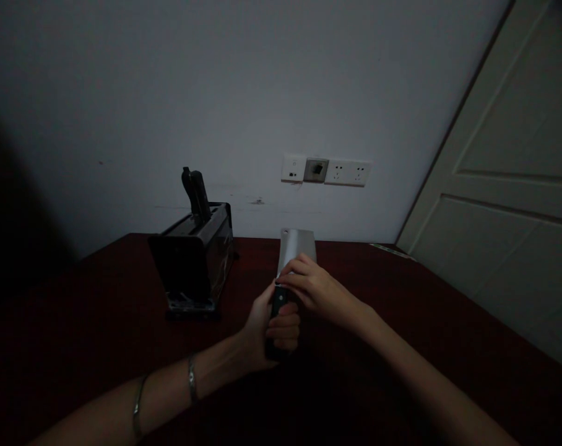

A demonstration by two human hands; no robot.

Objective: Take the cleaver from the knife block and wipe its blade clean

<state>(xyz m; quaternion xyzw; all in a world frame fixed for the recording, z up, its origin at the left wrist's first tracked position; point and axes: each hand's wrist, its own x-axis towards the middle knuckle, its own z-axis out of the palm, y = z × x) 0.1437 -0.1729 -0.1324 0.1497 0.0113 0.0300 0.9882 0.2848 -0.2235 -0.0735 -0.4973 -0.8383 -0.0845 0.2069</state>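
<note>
My left hand (268, 327) is wrapped round the black handle of a broad steel cleaver (298, 248), which stands with its blade pointing up and away from me. My right hand (314, 286) lies over the base of the blade, its fingers curled against the steel where the blade meets the handle. Two thin bracelets sit on my left forearm. Left of the hands stands a black knife block (195, 260) with one dark knife handle (195, 192) sticking out of its top.
A dark red-brown table (439, 334) runs under everything. The white wall behind carries a row of sockets and a switch (326, 171). A pale panelled door (517, 204) stands at the right. The room is dim.
</note>
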